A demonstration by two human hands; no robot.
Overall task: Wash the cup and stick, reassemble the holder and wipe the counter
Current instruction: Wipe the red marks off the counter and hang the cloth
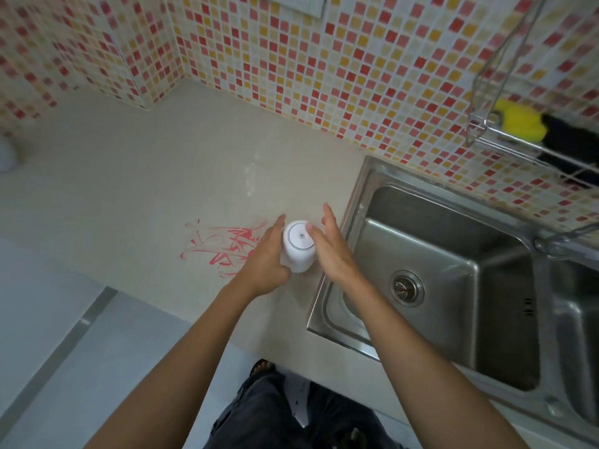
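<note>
A white round holder (299, 246) stands upright on the beige counter (146, 196), close to the sink's left rim. Its flat top has a grey ring and a small hole in the middle. My left hand (267, 257) grips its left side, fingers wrapped round the body. My right hand (330, 244) is against its right side, fingers straight and pointing away, thumb resting on the top edge. Red scribbled marks (223, 243) stain the counter just left of my left hand. I see no cup or stick apart from the holder.
A steel double sink (356, 196) with a drain (406, 286) lies to the right. A wire rack (486, 124) on the tiled wall holds a yellow sponge (522, 121) and something black. A white object (6, 153) sits at the far left edge.
</note>
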